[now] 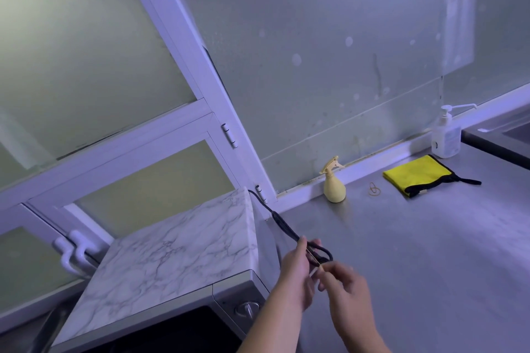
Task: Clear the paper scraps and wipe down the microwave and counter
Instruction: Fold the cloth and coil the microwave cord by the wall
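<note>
One microwave (172, 255) just left of left grip (295, 275)

Two bottles (334, 182) (445, 135), cloth (417, 173), perhaps two bands (373, 189) (314, 259)

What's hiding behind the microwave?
A black cord comes out from behind the microwave, and the white window frame stands there. Where the cord begins is covered.
</note>
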A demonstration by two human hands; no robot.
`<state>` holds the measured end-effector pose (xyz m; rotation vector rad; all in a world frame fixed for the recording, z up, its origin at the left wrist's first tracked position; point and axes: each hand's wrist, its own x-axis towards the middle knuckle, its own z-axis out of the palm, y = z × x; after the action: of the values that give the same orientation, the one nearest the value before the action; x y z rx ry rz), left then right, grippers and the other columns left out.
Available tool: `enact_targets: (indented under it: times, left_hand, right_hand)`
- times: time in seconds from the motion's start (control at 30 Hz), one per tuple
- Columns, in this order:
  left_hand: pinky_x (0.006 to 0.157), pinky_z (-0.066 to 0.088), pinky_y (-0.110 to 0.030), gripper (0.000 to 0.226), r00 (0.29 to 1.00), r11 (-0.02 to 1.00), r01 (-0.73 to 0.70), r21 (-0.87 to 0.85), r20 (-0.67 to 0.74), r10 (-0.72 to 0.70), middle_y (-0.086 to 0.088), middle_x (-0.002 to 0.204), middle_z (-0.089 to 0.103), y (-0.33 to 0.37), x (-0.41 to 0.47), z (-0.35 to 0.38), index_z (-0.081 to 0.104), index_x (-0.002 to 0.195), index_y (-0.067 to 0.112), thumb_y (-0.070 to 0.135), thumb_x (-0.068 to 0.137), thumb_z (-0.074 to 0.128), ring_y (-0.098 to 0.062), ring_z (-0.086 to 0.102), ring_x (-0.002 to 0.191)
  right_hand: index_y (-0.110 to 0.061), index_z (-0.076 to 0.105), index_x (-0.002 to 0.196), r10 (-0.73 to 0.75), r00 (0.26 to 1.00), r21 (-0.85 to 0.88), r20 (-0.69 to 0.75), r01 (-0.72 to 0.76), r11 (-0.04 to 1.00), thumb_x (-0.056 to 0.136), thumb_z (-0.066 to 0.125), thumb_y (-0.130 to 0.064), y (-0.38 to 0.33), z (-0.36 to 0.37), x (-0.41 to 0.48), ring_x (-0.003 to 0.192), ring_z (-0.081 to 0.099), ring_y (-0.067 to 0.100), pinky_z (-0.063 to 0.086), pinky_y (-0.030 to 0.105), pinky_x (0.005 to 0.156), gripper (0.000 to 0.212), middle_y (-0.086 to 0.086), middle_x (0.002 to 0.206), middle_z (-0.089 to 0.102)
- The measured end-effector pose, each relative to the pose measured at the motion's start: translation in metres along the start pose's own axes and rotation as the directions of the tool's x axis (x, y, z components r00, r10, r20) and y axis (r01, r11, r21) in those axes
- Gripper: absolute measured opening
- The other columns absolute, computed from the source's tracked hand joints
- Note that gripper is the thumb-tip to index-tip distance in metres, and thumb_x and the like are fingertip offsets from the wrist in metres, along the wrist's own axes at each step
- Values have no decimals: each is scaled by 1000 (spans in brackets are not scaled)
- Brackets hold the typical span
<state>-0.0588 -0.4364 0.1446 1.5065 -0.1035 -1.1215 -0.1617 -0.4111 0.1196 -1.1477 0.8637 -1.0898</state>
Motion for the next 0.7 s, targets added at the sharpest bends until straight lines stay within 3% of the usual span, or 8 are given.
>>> enact_targets:
  times: [0.07, 0.1, 0.2, 0.37, 0.5, 0.6, 0.7]
  left_hand:
    - [60, 39, -29, 44, 999, 999, 26, -40, 48, -24, -9, 81, 66, 4, -3, 2, 71, 95, 6, 40, 104, 45, -22, 57, 63]
    - [55, 36, -26, 45, 998, 999, 28, -24, 63, -26, -8, 81, 64, 7, -4, 2, 70, 97, 6, 42, 105, 44, -19, 53, 56]
    - [41, 28, -21, 44, 998, 999, 17, 28, 59, -19, -8, 94, 65, 14, -12, 1, 69, 101, 9, 44, 104, 42, -15, 47, 41]
    - [52, 36, -25, 43, 997, 997, 59, -49, 60, -56, -9, 88, 67, 20, -22, 1, 69, 95, 5, 40, 105, 45, -17, 53, 47]
    - [57, 42, -27, 45, 993, 997, 83, -1, 78, -83, -6, 84, 71, 19, -26, -7, 70, 84, 11, 40, 105, 42, -18, 59, 56]
    - [65, 46, -29, 41, 994, 996, 77, 45, 74, -80, -6, 91, 72, 18, -27, -15, 69, 83, 13, 39, 105, 46, -19, 67, 66]
    - [70, 48, -31, 35, 992, 995, 89, 47, 83, -93, -7, 100, 73, 17, -28, -18, 68, 88, 13, 38, 104, 48, -24, 66, 82]
  right_hand:
    - [-22, 69, 60, -122, 991, -14, -50, 121, 993, 74, 64, -17, -5, 3, -3, 75, 62, 9, 43, 21, 70, 16, 2, 70, 66]
    - [-20, 67, 57, -145, 988, 23, -46, 146, 989, 78, 65, -9, -7, 4, -1, 73, 63, 11, 44, 23, 69, 24, 6, 69, 65]
    - [-3, 63, 54, -132, 991, 171, -8, 132, 976, 84, 55, 14, -11, 0, 7, 59, 54, 19, 40, 29, 60, 36, 15, 53, 54]
    - [10, 59, 63, 0, 1000, 295, 5, -2, 956, 84, 51, 13, -4, 3, 14, 51, 27, 17, 24, 22, 45, 22, 10, 51, 32]
    - [-5, 62, 58, -37, 999, 109, 33, 33, 993, 87, 55, 9, 10, -5, 15, 49, 31, 12, 26, 20, 46, 32, -4, 49, 39]
    - [-3, 58, 61, -91, 995, -88, 31, 94, 992, 88, 59, -4, 14, -16, 21, 50, 29, 10, 26, 26, 49, 27, -8, 49, 34]
    - [1, 48, 59, -23, 999, -92, 39, 27, 995, 92, 55, -3, 14, -19, 32, 53, 26, 17, 22, 30, 53, 34, -2, 53, 27]
